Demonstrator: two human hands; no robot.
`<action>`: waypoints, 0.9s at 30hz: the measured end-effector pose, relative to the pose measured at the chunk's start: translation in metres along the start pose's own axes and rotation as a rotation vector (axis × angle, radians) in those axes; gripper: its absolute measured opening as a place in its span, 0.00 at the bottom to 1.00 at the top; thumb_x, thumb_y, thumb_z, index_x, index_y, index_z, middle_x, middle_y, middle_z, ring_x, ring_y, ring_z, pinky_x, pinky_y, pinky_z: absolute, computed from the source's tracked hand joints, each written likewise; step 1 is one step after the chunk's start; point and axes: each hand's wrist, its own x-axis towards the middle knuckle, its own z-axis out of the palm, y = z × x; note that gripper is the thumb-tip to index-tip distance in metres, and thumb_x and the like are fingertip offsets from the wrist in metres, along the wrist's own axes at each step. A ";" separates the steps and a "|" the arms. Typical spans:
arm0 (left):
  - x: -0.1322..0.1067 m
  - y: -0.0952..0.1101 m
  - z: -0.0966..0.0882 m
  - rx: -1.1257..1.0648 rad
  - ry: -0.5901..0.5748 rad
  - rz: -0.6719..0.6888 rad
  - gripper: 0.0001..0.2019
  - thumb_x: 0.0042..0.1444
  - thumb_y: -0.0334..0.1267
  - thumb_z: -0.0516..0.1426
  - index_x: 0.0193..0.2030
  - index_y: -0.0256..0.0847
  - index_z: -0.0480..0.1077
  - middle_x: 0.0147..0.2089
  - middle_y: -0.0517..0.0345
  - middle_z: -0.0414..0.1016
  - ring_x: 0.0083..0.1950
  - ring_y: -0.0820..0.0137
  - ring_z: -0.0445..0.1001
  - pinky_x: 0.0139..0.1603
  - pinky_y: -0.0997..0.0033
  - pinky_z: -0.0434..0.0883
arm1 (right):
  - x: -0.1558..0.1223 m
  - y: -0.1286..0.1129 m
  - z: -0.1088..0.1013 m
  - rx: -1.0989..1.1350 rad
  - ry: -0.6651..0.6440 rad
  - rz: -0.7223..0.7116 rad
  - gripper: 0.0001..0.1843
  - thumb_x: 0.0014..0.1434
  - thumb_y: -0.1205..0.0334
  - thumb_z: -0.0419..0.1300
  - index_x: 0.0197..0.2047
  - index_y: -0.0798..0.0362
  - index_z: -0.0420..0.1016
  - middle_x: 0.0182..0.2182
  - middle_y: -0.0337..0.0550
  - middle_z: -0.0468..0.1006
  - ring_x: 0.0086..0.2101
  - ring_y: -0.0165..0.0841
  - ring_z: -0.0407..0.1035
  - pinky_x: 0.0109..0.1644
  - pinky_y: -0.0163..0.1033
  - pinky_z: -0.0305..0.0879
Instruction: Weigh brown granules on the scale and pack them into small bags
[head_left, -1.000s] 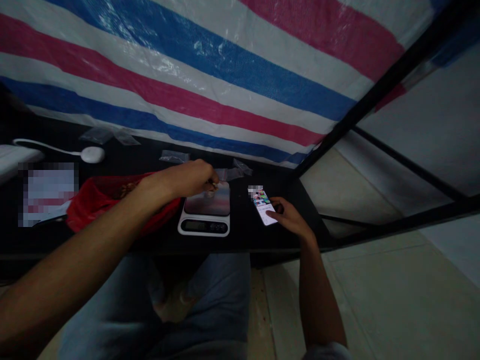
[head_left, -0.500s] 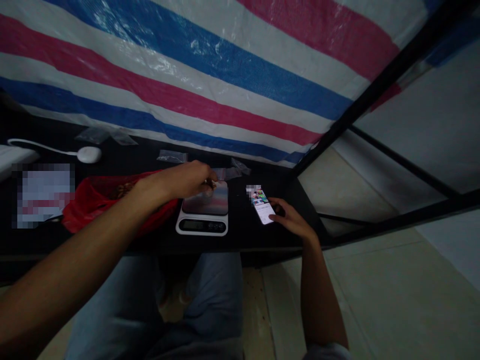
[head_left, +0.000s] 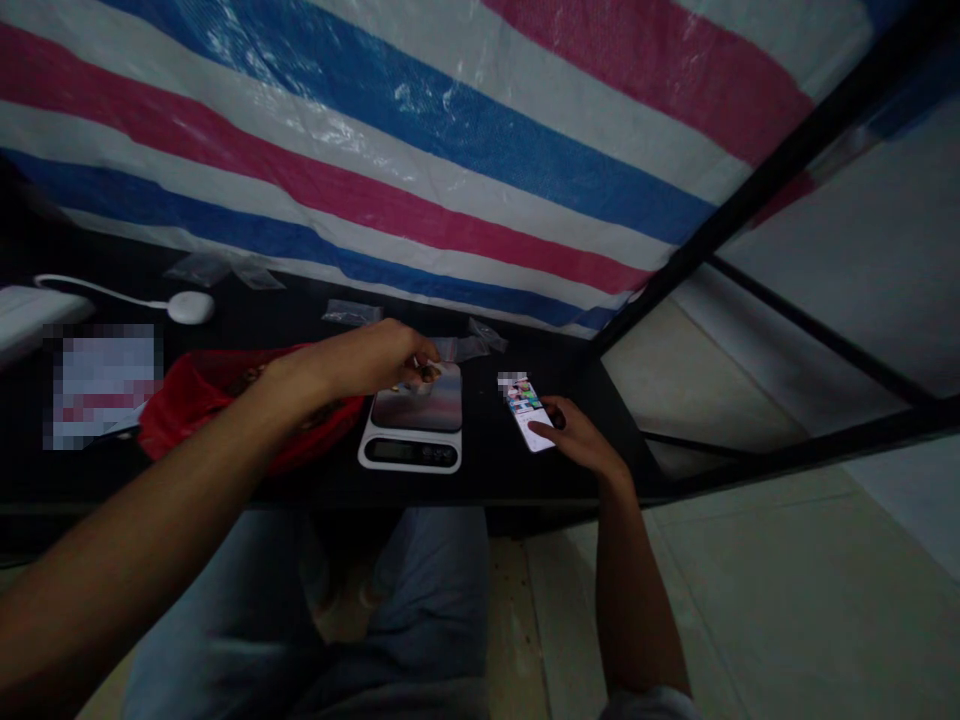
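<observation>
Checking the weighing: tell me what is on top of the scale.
The left hand is over the scale, pinching small brown bits. The near part of its platform looks bare; whatever lies under the hand is hidden.

Brown bit (head_left: 429, 372) pinched by left hand (head_left: 379, 358), centre frame: too small to identify. Scale display (head_left: 396, 452) unreadable. Pixelated patch (head_left: 103, 385) mid-left hides contents. White object (head_left: 26, 310) cut off at left edge.
</observation>
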 end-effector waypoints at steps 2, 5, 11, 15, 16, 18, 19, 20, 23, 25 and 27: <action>-0.002 0.001 -0.001 -0.015 -0.019 0.007 0.14 0.62 0.34 0.58 0.51 0.44 0.81 0.49 0.54 0.86 0.47 0.64 0.82 0.47 0.72 0.72 | -0.002 0.006 -0.004 0.045 -0.032 -0.009 0.27 0.59 0.51 0.67 0.60 0.48 0.75 0.47 0.45 0.77 0.44 0.40 0.71 0.53 0.49 0.69; -0.006 0.005 -0.005 -0.020 -0.002 0.004 0.14 0.63 0.32 0.57 0.51 0.43 0.81 0.51 0.54 0.85 0.49 0.65 0.82 0.48 0.73 0.72 | -0.005 0.013 -0.010 0.091 -0.055 -0.032 0.30 0.56 0.56 0.67 0.62 0.45 0.74 0.48 0.43 0.77 0.45 0.40 0.70 0.56 0.50 0.68; -0.012 -0.001 -0.009 0.026 0.046 -0.029 0.15 0.64 0.32 0.56 0.53 0.42 0.80 0.51 0.55 0.85 0.49 0.65 0.81 0.47 0.74 0.71 | -0.007 0.014 -0.013 0.200 -0.067 -0.021 0.26 0.56 0.60 0.64 0.60 0.46 0.76 0.48 0.44 0.80 0.45 0.40 0.72 0.55 0.50 0.69; -0.019 -0.015 -0.003 0.112 0.038 -0.088 0.12 0.63 0.32 0.56 0.49 0.37 0.80 0.49 0.51 0.84 0.47 0.64 0.80 0.47 0.71 0.70 | -0.005 0.014 -0.011 0.264 -0.060 -0.011 0.22 0.59 0.59 0.62 0.57 0.46 0.78 0.47 0.44 0.82 0.44 0.40 0.74 0.53 0.49 0.70; -0.021 -0.019 -0.001 0.112 0.005 -0.101 0.12 0.63 0.32 0.56 0.48 0.37 0.80 0.48 0.50 0.84 0.45 0.64 0.80 0.46 0.71 0.70 | -0.005 0.015 -0.011 0.264 -0.057 -0.011 0.21 0.59 0.60 0.62 0.56 0.46 0.78 0.46 0.44 0.82 0.43 0.39 0.74 0.53 0.49 0.70; -0.023 -0.024 0.005 0.094 -0.056 -0.118 0.12 0.63 0.32 0.56 0.48 0.35 0.80 0.47 0.49 0.84 0.44 0.64 0.80 0.47 0.70 0.70 | -0.005 0.015 -0.011 0.262 -0.055 -0.009 0.22 0.58 0.61 0.62 0.56 0.47 0.78 0.46 0.44 0.82 0.42 0.39 0.74 0.52 0.49 0.70; -0.023 -0.027 0.009 0.087 -0.075 -0.121 0.12 0.64 0.32 0.56 0.49 0.35 0.80 0.47 0.48 0.84 0.45 0.64 0.80 0.47 0.70 0.71 | -0.005 0.015 -0.011 0.263 -0.058 -0.010 0.23 0.57 0.61 0.62 0.57 0.47 0.77 0.47 0.44 0.82 0.42 0.39 0.74 0.52 0.48 0.70; -0.023 -0.029 0.012 0.084 -0.082 -0.117 0.13 0.64 0.32 0.56 0.50 0.35 0.80 0.48 0.48 0.84 0.46 0.64 0.80 0.49 0.70 0.71 | -0.006 0.015 -0.012 0.265 -0.060 -0.013 0.24 0.57 0.61 0.62 0.57 0.47 0.77 0.47 0.44 0.82 0.42 0.39 0.73 0.51 0.48 0.70; -0.020 -0.034 0.018 0.102 -0.084 -0.091 0.13 0.65 0.32 0.56 0.50 0.38 0.81 0.50 0.49 0.84 0.48 0.64 0.81 0.50 0.70 0.70 | -0.008 0.015 -0.015 0.245 -0.068 -0.029 0.27 0.54 0.64 0.63 0.58 0.47 0.77 0.48 0.44 0.82 0.42 0.38 0.73 0.52 0.48 0.69; -0.019 -0.036 0.020 0.114 -0.089 -0.083 0.13 0.65 0.31 0.55 0.48 0.38 0.81 0.49 0.49 0.85 0.47 0.63 0.81 0.50 0.70 0.71 | -0.008 0.015 -0.016 0.223 -0.070 -0.040 0.29 0.51 0.65 0.64 0.58 0.47 0.77 0.48 0.44 0.82 0.42 0.38 0.73 0.52 0.47 0.69; -0.020 -0.036 0.019 0.112 -0.060 -0.071 0.13 0.66 0.31 0.54 0.47 0.37 0.81 0.49 0.48 0.85 0.47 0.63 0.81 0.50 0.69 0.70 | -0.008 0.016 -0.015 0.234 -0.069 -0.045 0.29 0.52 0.64 0.64 0.58 0.47 0.76 0.48 0.44 0.82 0.42 0.38 0.73 0.50 0.47 0.70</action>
